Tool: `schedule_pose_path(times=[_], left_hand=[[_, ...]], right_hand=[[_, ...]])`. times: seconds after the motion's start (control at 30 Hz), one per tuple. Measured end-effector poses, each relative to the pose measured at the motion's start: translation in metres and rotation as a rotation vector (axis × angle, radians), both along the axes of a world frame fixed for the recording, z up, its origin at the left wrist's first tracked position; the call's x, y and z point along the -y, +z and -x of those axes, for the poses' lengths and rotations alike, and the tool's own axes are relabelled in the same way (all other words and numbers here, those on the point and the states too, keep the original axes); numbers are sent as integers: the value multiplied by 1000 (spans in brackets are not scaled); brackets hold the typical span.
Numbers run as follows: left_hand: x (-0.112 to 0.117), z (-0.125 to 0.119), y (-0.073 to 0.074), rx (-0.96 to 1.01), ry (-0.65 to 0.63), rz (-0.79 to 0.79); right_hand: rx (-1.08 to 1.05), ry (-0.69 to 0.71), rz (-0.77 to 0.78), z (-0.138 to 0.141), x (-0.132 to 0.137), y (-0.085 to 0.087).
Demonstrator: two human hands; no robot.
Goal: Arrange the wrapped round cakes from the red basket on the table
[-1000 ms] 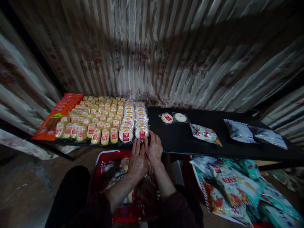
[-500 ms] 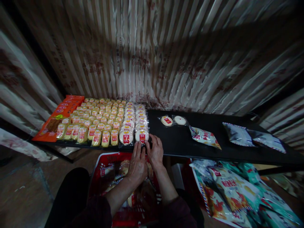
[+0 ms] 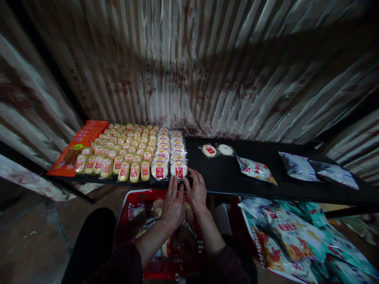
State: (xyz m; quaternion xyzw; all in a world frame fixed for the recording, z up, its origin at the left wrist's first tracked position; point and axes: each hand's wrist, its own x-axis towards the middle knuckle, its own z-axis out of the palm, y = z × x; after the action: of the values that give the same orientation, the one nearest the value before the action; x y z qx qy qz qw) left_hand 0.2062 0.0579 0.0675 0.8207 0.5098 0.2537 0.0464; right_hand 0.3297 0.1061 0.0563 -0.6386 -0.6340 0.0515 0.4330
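Observation:
My left hand [image 3: 172, 205] and my right hand [image 3: 196, 190] lie side by side at the front edge of a black shelf [image 3: 225, 175]. Their fingertips touch the clear wrapper of the nearest round white cake [image 3: 179, 170], the front one of a row of wrapped round cakes [image 3: 177, 152]. The fingers of both hands are stretched out and slightly apart, holding nothing. A second row of round cakes [image 3: 160, 170] runs just to the left. Further left stand several rows of small yellow wrapped snacks [image 3: 124, 152].
Orange packets [image 3: 77, 148] lie at the shelf's left end. Two loose round cakes [image 3: 217, 150], a printed bag [image 3: 256, 170] and silver bags [image 3: 316, 168] lie to the right. A red basket of goods [image 3: 154, 225] sits below my arms. Snack bags [image 3: 296, 236] pile at lower right. Corrugated sheet behind.
Both hands have stayed at the front round cake, shifting slightly right along with the view. My right hand's fingers have spread a little over the shelf edge.

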Motion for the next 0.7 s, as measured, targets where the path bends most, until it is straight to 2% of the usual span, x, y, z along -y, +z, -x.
schedule_pose_path(times=[0.27, 0.4, 0.7], left_hand=[[4, 0, 1, 5, -16, 13], [6, 0, -2, 22, -22, 0], [12, 3, -7, 86, -38, 17]], right_hand=[[-9, 15, -25, 0, 3, 2], [21, -10, -74, 1, 5, 3], [33, -9, -84, 5, 11, 1]])
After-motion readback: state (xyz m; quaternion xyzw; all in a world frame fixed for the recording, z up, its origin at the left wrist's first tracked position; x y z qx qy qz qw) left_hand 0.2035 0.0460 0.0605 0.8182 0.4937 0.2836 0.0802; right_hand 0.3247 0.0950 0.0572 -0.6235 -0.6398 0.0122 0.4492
